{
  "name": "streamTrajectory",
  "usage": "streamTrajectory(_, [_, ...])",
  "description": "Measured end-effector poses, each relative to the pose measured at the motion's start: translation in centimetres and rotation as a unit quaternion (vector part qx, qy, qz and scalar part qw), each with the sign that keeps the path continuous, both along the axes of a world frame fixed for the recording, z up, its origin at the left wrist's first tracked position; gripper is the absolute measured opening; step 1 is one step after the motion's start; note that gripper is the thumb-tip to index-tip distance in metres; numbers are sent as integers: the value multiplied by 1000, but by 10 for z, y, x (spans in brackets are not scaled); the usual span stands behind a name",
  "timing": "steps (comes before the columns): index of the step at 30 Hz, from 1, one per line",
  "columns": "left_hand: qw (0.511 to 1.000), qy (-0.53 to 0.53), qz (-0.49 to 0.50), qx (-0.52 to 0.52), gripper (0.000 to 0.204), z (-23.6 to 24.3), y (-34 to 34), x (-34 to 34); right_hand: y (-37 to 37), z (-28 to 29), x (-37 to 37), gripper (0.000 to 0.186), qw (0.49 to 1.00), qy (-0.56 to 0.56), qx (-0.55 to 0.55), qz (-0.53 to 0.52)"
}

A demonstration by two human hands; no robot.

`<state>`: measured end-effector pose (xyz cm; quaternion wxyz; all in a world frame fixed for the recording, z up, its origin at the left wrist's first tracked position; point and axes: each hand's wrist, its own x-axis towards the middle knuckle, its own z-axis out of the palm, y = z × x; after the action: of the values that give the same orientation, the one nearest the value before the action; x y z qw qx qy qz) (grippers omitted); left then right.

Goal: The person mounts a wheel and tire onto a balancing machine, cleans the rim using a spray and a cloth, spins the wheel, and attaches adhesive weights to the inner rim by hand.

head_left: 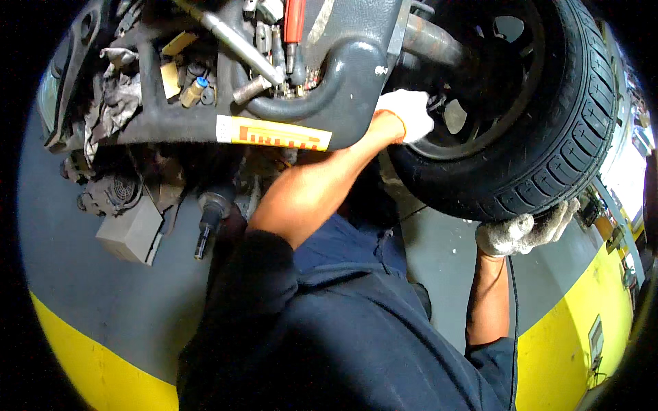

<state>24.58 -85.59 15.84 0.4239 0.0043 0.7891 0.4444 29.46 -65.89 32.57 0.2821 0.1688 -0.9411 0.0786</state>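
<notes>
A car wheel (480, 175) with a black tyre and a spoked rim stands tilted at the upper right. My left hand (410, 116), in a white glove with an orange cuff, reaches across to the left side of its rim. That hand is curled closed at the rim's edge, with its fingertips hidden. Beneath the tyre, my right hand (524, 233) in a soiled whitish glove cups the tread from below. Its fingers lie along the rubber, so both hands bear on the wheel. A metal shaft (435, 41) runs toward the wheel's centre.
A black tool tray (171, 130) spans the upper left, holding a ratchet wrench (229, 34), sockets, a red-handled tool (295, 27) and a crumpled rag (120, 92). Below it hang an impact wrench (212, 216) and a grey box-shaped part (130, 229). A dark cable (514, 308) runs beside my right forearm.
</notes>
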Motion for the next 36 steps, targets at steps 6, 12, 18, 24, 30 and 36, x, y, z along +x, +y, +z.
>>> streamTrajectory(6, [998, 55, 24, 19, 62, 4, -6, 10, -7, -2, -8, 63, 1000, 11, -14, -5])
streamTrajectory(12, [979, -44, 199, 29, 60, 61, -40, 24, -14, 17, -17, 56, 998, -13, -56, 17])
streamTrajectory(18, [977, -52, 201, -43, 52, 67, -85, 151, -44, 73, -158, 51, 978, -179, 55, -87])
streamTrajectory(24, [968, -96, 216, -90, 60, 157, -128, 243, -267, 149, -254, 36, 956, 97, -211, 177])
streamTrajectory(30, [917, -152, 348, -123, 48, 167, -153, 348, -381, 101, -314, 25, 969, 113, -84, 205])
streamTrajectory(36, [858, -205, 458, -113, 55, 191, -165, 397, -391, 108, -309, 22, 971, 122, 118, 167])
